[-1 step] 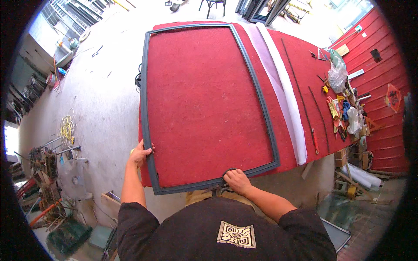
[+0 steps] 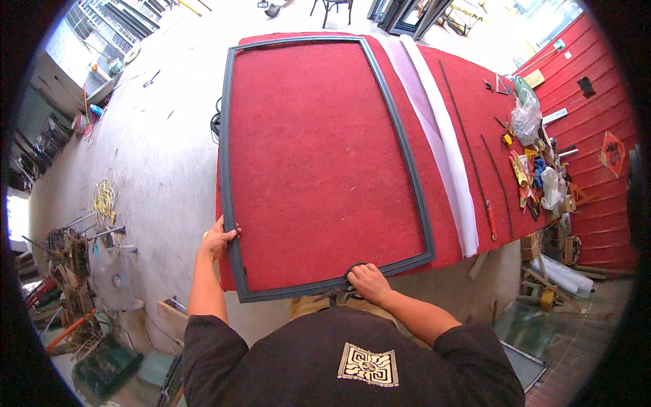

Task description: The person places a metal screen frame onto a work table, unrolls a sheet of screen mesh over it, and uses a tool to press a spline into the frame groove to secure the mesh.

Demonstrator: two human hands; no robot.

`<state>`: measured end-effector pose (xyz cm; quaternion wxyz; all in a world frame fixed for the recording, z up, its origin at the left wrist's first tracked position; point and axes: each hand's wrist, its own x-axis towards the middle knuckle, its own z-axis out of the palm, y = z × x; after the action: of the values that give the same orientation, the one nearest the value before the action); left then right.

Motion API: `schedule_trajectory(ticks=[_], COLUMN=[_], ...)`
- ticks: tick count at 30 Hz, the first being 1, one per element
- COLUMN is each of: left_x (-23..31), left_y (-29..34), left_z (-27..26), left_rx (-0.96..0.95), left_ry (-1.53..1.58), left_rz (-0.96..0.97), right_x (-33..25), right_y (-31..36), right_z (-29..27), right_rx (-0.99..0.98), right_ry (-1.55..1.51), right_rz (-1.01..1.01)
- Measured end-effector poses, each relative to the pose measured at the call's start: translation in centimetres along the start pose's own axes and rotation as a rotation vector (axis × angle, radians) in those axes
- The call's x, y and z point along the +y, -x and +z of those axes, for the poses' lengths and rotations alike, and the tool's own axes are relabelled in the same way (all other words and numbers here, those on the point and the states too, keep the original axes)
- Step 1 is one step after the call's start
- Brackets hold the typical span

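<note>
A dark grey rectangular frame (image 2: 401, 142), like a window-screen frame, lies on a table covered in red cloth (image 2: 319, 156). Its near bar runs along the table's front edge, close to my body. My left hand (image 2: 218, 239) is closed around the left bar near the close corner, thumb on top and fingers beneath. At the near bar, right of its middle, my right hand (image 2: 369, 282) has its fingers curled down. A dark rounded edge peeks out beyond those fingers; what they hold is mostly hidden.
Right of the frame lies a roll of whitish mesh (image 2: 444, 142), then two thin dark rods and a red-handled tool (image 2: 491, 220). Gloves (image 2: 521, 169), plastic bags and small tools crowd the table's right end. A clear disc-like guard (image 2: 114, 275) stands on the floor at left.
</note>
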<state>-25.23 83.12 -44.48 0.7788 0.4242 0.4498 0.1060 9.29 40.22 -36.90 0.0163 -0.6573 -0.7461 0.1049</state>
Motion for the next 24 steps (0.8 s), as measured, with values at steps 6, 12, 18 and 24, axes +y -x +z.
schedule_trajectory(ticks=[6,12,18,24], left_x=[2.9,1.2,-5.1,-6.8], left_y=[-2.8,-3.2,4.2,8.7], left_z=[2.2,4.2,8.2,13.6], left_rx=[0.107,0.547,0.813,0.964], left_ry=[-0.268,-0.901,-1.045,-1.107], left_rz=[0.071,0.276,0.207,-0.041], right_x=[0.1,1.4,2.4,3.2], right_y=[-1.3,-1.8,-2.7,-0.9], right_z=[-0.4,-0.2,0.6,0.6], right_rx=[-0.022,-0.074,-0.087,-0.108], right_ry=[-0.026,-0.048,-0.169,-0.157], right_rz=[-0.011,-0.078,-0.231,-0.068])
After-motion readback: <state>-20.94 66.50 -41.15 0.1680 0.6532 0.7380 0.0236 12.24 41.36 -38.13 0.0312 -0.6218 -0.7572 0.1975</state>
